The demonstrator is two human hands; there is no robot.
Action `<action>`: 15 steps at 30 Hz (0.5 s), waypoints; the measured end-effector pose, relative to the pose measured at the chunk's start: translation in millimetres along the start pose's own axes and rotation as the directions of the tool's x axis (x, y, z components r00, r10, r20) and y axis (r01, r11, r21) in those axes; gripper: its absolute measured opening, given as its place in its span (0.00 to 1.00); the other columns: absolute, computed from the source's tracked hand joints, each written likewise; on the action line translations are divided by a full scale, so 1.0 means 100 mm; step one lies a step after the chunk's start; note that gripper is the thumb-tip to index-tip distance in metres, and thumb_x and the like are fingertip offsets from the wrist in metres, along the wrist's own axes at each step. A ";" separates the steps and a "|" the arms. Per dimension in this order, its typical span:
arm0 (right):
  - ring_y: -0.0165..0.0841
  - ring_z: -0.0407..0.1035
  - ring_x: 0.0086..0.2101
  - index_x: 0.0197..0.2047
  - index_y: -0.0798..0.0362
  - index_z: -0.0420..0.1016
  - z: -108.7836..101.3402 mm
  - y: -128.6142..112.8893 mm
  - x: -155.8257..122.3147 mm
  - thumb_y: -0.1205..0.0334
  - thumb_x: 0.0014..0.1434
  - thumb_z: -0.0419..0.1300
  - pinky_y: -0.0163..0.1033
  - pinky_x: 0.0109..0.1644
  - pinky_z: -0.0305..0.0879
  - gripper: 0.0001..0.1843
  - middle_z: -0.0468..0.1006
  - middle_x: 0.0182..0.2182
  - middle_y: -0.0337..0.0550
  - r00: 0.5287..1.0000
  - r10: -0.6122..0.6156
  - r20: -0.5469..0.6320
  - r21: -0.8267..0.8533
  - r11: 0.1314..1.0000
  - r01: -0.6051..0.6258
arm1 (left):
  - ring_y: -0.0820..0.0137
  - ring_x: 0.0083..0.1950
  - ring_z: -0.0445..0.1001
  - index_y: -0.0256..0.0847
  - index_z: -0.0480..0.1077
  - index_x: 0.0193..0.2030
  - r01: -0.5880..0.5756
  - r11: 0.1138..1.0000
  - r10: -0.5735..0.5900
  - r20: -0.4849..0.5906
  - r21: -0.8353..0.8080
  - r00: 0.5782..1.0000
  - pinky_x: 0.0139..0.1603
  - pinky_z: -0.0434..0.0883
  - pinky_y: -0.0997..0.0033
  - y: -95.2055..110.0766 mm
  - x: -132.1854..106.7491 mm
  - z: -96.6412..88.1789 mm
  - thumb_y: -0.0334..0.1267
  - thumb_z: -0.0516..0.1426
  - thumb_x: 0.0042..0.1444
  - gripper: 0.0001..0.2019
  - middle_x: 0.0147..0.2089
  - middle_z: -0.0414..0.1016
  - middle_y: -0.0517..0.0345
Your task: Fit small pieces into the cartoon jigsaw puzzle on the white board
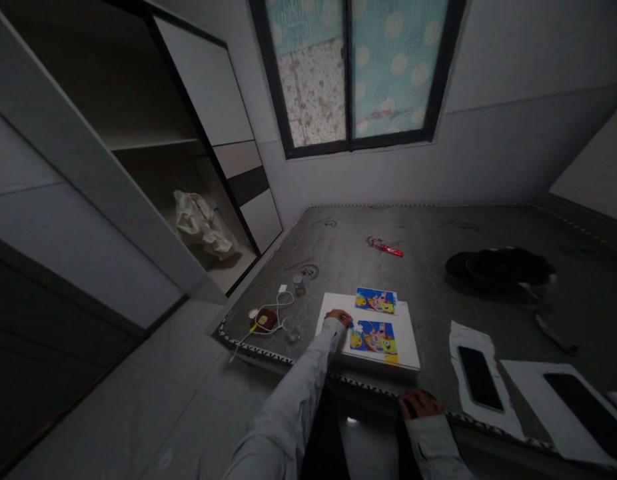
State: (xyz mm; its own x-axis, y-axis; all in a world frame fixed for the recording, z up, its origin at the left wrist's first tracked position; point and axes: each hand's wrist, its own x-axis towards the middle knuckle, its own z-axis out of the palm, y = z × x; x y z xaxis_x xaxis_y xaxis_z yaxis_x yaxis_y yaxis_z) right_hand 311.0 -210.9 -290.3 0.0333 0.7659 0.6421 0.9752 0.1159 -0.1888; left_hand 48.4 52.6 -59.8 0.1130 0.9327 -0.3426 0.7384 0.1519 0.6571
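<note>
A partly assembled jigsaw puzzle (377, 339) with a yellow cartoon figure on blue lies on a white box (408, 333). Above it, on the same box, is a picture card (376, 301) with a matching image. My left hand (338, 317) is at the puzzle's left side, fingers pinched on what looks like a small blue puzzle piece (351, 325). A pale gap shows at the puzzle's upper left corner. My right hand (421, 405) rests on the mattress edge in front of the box, fingers laid out and holding nothing.
On the grey mattress (338, 247) lie a red packet (386, 249), a black cap (503, 267), a phone (480, 378) and another dark device (588, 407). Left of the box are a small jar (299, 285), a white cable (276, 313) and a brown object (264, 320).
</note>
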 end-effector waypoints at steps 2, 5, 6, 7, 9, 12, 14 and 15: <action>0.43 0.82 0.47 0.41 0.42 0.89 -0.02 -0.01 0.01 0.56 0.75 0.58 0.50 0.55 0.64 0.17 0.91 0.45 0.45 1.000 0.002 0.009 -0.004 1.000 -0.002 | 0.59 0.58 0.85 0.39 0.81 0.59 0.000 1.000 0.000 0.020 0.016 1.000 0.60 0.85 0.51 0.08 0.03 0.06 0.45 0.67 0.75 0.14 0.61 0.84 0.48; 0.43 0.82 0.47 0.41 0.41 0.89 -0.06 -0.04 0.03 0.56 0.75 0.58 0.50 0.54 0.65 0.17 0.90 0.44 0.44 0.999 0.012 0.034 -0.008 1.000 -0.011 | 0.59 0.59 0.85 0.39 0.81 0.59 0.001 0.999 -0.003 0.033 0.042 0.999 0.61 0.85 0.51 0.14 0.06 0.09 0.45 0.67 0.75 0.13 0.60 0.84 0.48; 0.43 0.82 0.47 0.41 0.41 0.89 -0.08 -0.06 0.04 0.56 0.75 0.58 0.51 0.54 0.66 0.17 0.90 0.44 0.44 0.999 0.018 0.044 -0.009 1.000 -0.018 | 0.59 0.59 0.85 0.39 0.81 0.58 0.003 0.999 -0.005 0.035 0.052 0.999 0.61 0.85 0.51 0.16 0.07 0.09 0.45 0.67 0.75 0.13 0.60 0.85 0.48; 0.43 0.82 0.47 0.41 0.42 0.89 -0.10 -0.07 0.04 0.56 0.75 0.58 0.51 0.54 0.66 0.16 0.90 0.45 0.44 0.998 0.026 0.054 -0.009 1.000 -0.025 | 0.59 0.59 0.85 0.39 0.81 0.58 0.004 0.998 -0.006 0.037 0.062 0.999 0.61 0.85 0.51 0.16 0.07 0.09 0.45 0.68 0.75 0.13 0.60 0.85 0.49; 0.43 0.82 0.48 0.42 0.42 0.89 -0.13 -0.09 0.06 0.57 0.76 0.58 0.51 0.55 0.67 0.17 0.90 0.46 0.45 0.997 0.042 0.071 -0.007 0.999 -0.042 | 0.59 0.59 0.85 0.39 0.81 0.58 0.005 0.997 -0.009 0.041 0.083 0.999 0.61 0.85 0.51 0.17 0.06 0.08 0.45 0.68 0.75 0.13 0.60 0.85 0.49; 0.44 0.82 0.48 0.43 0.42 0.89 -0.17 -0.12 0.07 0.57 0.77 0.57 0.51 0.56 0.68 0.17 0.90 0.47 0.46 0.995 0.058 0.087 -0.002 0.998 -0.058 | 0.59 0.59 0.85 0.40 0.82 0.57 0.006 0.994 -0.011 0.047 0.114 0.999 0.63 0.84 0.51 0.19 0.03 0.05 0.45 0.67 0.75 0.13 0.60 0.85 0.49; 0.44 0.82 0.48 0.43 0.42 0.89 -0.19 -0.13 0.07 0.56 0.77 0.57 0.51 0.57 0.68 0.17 0.90 0.47 0.46 0.993 0.065 0.094 0.000 0.998 -0.065 | 0.59 0.60 0.85 0.41 0.83 0.56 0.003 0.991 -0.010 0.049 0.131 0.999 0.65 0.83 0.50 0.20 0.00 0.02 0.46 0.67 0.75 0.13 0.60 0.86 0.48; 0.43 0.82 0.48 0.43 0.42 0.89 -0.19 -0.14 0.08 0.56 0.77 0.57 0.51 0.56 0.67 0.17 0.90 0.47 0.46 0.993 0.068 0.098 0.000 0.998 -0.068 | 0.59 0.61 0.85 0.41 0.83 0.56 0.001 0.990 -0.008 0.049 0.138 0.999 0.65 0.83 0.50 0.21 -0.01 0.01 0.47 0.67 0.75 0.13 0.60 0.86 0.48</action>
State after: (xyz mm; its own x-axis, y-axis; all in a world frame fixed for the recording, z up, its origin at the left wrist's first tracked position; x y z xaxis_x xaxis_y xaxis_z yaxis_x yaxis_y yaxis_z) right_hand 302.1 -218.6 -268.8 0.0776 0.8302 0.5521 0.9707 0.0634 -0.2317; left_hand 64.7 54.5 -45.9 0.1392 0.9143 -0.3803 0.8233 0.1066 0.5575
